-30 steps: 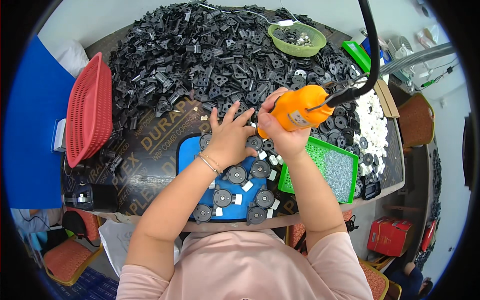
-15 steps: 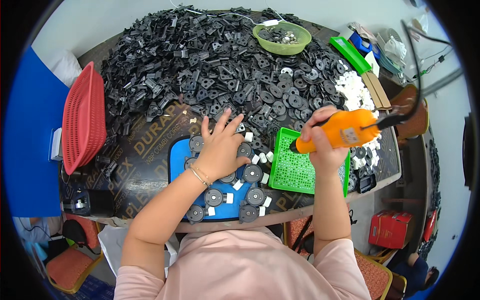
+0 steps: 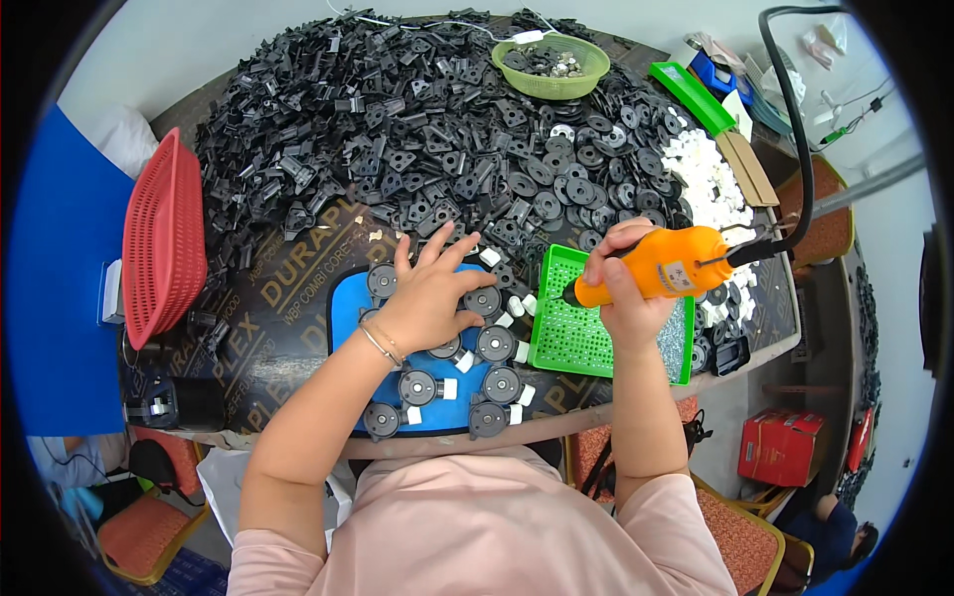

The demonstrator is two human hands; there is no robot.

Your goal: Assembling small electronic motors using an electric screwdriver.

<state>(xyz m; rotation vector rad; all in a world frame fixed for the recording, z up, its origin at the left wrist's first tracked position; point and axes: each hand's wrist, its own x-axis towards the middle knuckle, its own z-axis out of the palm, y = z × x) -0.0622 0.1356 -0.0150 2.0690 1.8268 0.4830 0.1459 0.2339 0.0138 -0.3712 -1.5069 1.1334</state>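
An orange electric screwdriver (image 3: 651,266) lies across the green perforated tray (image 3: 536,343), with my right hand (image 3: 633,293) wrapped around its body. Its black front end points left, above the tray's mesh. Small silvery pieces, too small to make out, gather on the tray's right side. My left hand (image 3: 425,298) rests with fingers spread over the blue mat (image 3: 348,298), palm down among round black parts with white tabs. One such round black part (image 3: 495,344) sits by its thumb; another black disc (image 3: 482,300) lies beside its fingers. Some parts are hidden beneath the hand.
A large heap of black plastic parts (image 3: 348,119) covers the back of the table. Beyond it stands a pale green basket (image 3: 552,87); white pieces (image 3: 701,179) pile up at right. Red baskets (image 3: 164,238) stand at left. A black cable (image 3: 785,109) rises from the screwdriver.
The view has shifted slightly. My right hand has brought the screwdriver a little left and lower over the tray, and its cable now curves differently. My left hand stays spread over the mat.
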